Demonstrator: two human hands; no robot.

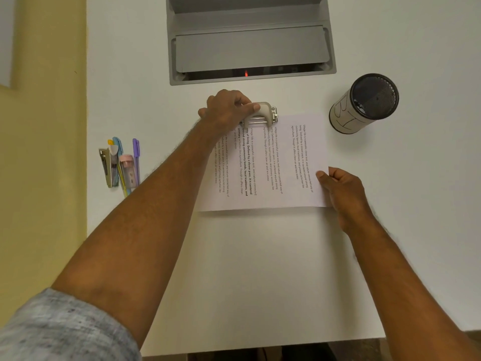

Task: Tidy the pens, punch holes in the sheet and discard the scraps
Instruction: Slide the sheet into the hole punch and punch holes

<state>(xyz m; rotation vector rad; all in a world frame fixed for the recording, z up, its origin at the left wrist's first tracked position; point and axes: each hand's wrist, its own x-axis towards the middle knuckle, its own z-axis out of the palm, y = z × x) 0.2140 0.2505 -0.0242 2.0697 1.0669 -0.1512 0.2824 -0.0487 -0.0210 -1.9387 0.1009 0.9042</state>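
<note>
A printed white sheet [273, 165] lies flat on the white desk, its text running sideways. At its far edge sits a beige hole punch [263, 114] with the paper's edge under it. My left hand [229, 109] is wrapped over the punch's lever from the left. My right hand [341, 188] pinches the sheet's right edge between thumb and fingers. A cluster of pens [127, 162], blue, purple, yellow and a pink-capped one, lies at the left beside a metal stapler [106, 168].
A black mesh cup with a paper label [364, 102] stands at the right, behind the sheet. A grey cable hatch [250, 48] is set into the desk at the back. The desk's left edge borders a yellow floor [41, 152]; the near edge is below.
</note>
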